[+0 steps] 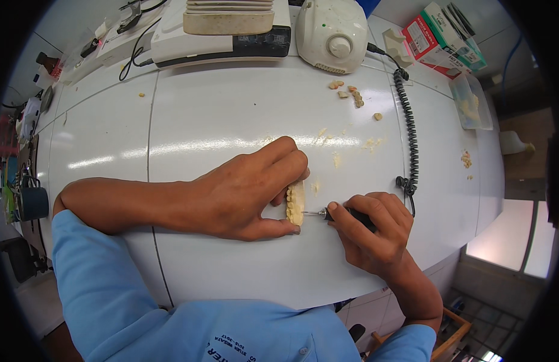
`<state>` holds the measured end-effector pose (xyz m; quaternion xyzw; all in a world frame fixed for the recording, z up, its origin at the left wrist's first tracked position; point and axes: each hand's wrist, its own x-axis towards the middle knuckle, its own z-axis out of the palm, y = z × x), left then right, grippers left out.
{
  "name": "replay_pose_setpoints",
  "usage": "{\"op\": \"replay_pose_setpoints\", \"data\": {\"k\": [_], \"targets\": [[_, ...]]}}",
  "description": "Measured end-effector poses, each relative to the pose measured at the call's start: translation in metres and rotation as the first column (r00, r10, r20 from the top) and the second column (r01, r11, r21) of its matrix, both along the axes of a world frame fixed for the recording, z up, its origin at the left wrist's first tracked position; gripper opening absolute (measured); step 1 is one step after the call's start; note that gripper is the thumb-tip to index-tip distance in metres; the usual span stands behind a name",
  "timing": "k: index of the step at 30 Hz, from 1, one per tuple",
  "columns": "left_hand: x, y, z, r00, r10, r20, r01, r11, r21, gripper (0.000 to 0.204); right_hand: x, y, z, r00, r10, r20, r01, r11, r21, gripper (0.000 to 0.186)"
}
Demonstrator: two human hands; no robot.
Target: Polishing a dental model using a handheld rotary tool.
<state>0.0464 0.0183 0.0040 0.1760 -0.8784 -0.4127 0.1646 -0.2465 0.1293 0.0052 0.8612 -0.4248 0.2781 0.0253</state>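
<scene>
A pale yellow dental cast (296,204) with a row of teeth stands lengthwise on the white table, the teeth toward the left. My left hand (252,190) grips it from the left, thumb at its near end and fingers at its far end. In my right hand (376,232) is a black rotary handpiece (359,218), gripped like a pen. Its thin metal bur (314,212) points left and reaches the cast's right side; whether the tip touches is too small to tell. Cream-coloured shavings (336,160) lie beyond the cast.
A black coiled cord (407,127) runs along the right to a white control box (330,36) with a dial. Small cast pieces (358,96) lie near it. A white machine (222,51) stands at the back, a plastic tub (471,105) and cartons (439,42) at the right.
</scene>
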Motion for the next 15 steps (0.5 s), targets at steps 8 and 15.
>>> {"op": "replay_pose_setpoints", "data": {"k": [8,15], "targets": [[0.0009,-0.0019,0.0003,0.999,-0.030,-0.010,0.031,0.999,0.022,0.068,-0.0007,0.0011,0.0006,1.000,-0.003,-0.002,0.003,1.000,0.024,0.035],[0.0014,-0.0022,0.0026,0.999,-0.043,-0.005,0.043,0.999,0.031,0.068,0.0004,0.0003,0.0000,1.000,0.001,0.004,-0.001,1.000,0.005,0.034]]}}
